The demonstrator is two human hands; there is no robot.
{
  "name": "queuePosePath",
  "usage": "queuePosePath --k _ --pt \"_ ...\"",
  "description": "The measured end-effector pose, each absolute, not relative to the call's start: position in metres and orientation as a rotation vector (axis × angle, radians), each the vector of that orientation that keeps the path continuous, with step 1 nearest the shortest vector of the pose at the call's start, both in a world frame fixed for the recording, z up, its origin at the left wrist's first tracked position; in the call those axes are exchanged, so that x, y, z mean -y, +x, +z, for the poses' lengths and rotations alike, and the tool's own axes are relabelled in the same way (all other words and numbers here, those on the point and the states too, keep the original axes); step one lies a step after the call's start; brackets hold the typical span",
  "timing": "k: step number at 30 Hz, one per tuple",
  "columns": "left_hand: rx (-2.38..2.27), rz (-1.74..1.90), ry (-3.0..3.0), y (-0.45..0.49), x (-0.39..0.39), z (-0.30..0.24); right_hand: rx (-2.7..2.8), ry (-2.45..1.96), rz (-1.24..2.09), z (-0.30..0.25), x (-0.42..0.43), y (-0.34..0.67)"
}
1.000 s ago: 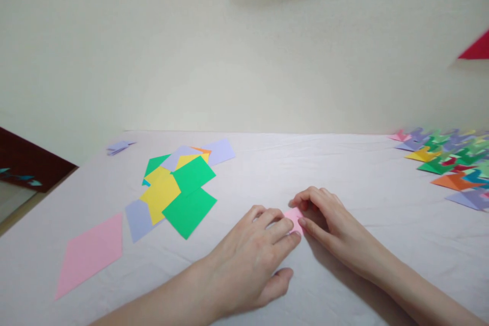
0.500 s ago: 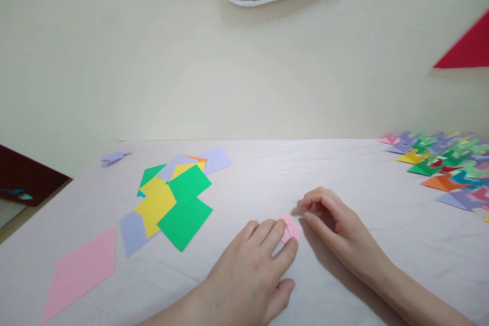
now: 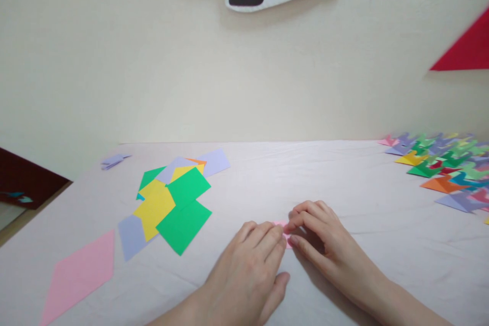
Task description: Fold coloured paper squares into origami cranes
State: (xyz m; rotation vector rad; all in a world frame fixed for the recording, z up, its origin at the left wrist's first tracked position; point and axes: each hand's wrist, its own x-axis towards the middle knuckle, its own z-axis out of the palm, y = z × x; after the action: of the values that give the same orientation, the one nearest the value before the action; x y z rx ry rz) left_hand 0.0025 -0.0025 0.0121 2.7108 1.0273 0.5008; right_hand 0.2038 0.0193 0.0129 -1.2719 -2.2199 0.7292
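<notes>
A small folded piece of pink paper (image 3: 289, 245) lies on the pale cloth, mostly hidden under my fingers. My left hand (image 3: 250, 265) rests palm down, its fingers lying flat over the paper's left part and the thumb held apart. From the right, my right hand (image 3: 324, 239) brings its curled fingers and thumb together at the paper's right edge, in a pinch. The exact folds at the fingertips are covered.
Loose coloured sheets, green (image 3: 184, 226) and yellow (image 3: 155, 209) among them, overlap on the left. A larger pink sheet (image 3: 80, 275) lies nearer. A folded lilac paper (image 3: 114, 161) sits at the back left. Several rows of folded paper shapes (image 3: 443, 182) stand at the right, before the wall (image 3: 244, 81).
My right hand has moved left and down onto the pink paper, its fingers closing at the edge. My left hand has shifted slightly left, still over the paper.
</notes>
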Motion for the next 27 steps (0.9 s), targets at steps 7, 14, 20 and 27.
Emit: queuePosePath --k 7,14,20,27 --pt "-1.009 0.440 2.566 -0.004 -0.009 0.021 2.361 -1.112 0.679 0.019 -0.018 0.208" --pt "-0.845 0.518 2.426 -0.017 -0.026 0.020 2.341 -1.042 0.592 0.018 -0.015 0.208" --pt "-0.914 0.557 2.504 -0.012 -0.020 0.023 2.325 -1.017 0.558 0.009 -0.018 0.208" --pt "-0.955 0.683 2.513 -0.008 -0.020 0.014 2.336 -0.958 0.522 0.007 -0.018 0.208"
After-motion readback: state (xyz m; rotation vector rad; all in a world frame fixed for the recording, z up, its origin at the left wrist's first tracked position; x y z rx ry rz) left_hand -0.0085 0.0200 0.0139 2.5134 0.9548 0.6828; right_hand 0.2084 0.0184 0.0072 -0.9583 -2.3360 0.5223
